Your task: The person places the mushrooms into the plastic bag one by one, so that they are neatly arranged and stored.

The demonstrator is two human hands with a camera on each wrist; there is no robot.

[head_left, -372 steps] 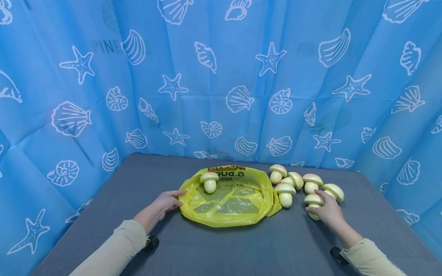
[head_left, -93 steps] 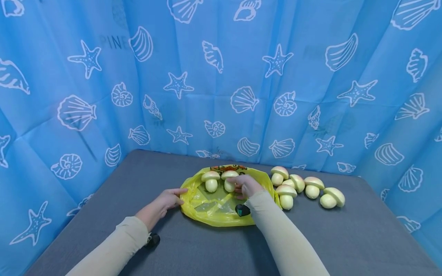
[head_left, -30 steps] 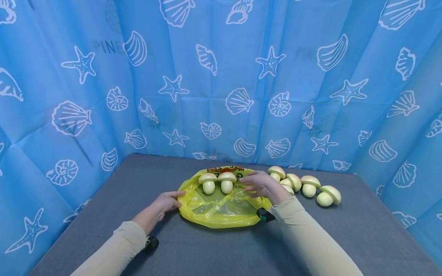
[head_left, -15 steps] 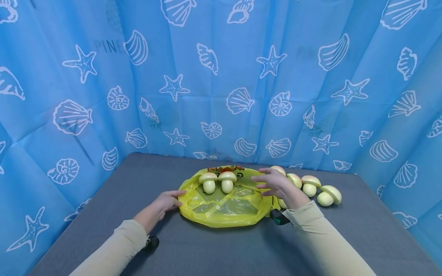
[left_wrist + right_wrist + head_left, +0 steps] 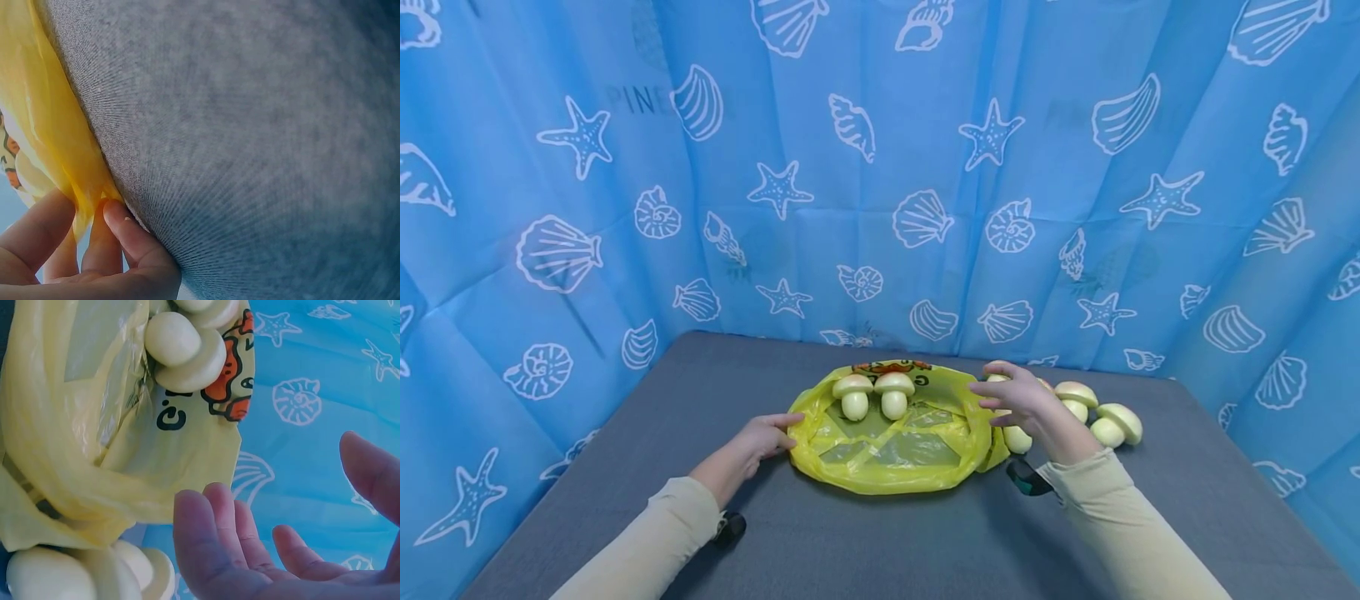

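A yellow plastic bag (image 5: 880, 482) lies with its mouth spread wide on the table. My left hand (image 5: 751, 443) pinches its left rim; in the left wrist view the thumb and fingers of that hand (image 5: 109, 259) close on a fold of the film. Inside, against the back wall, two toy mushrooms (image 5: 894, 405) stand side by side. My right hand (image 5: 1033, 407), fingers spread and holding nothing, hovers just right of the bag, over more mushrooms (image 5: 1018, 441). It partly hides several of these. In the right wrist view, pale mushrooms (image 5: 50, 575) show beside the bag's edge.
Farther right on the grey table (image 5: 880, 550) are two less covered mushrooms, one upright (image 5: 1075, 398) and one tilted (image 5: 1117, 424). A blue curtain (image 5: 880, 167) with white shell prints hangs behind the table. Each wrist carries a black camera.
Earlier my right hand gripped a mushroom at the right, then set it in the bag beside the first. Since letting go, it has drawn back rightward. The left hand has stayed on the rim.
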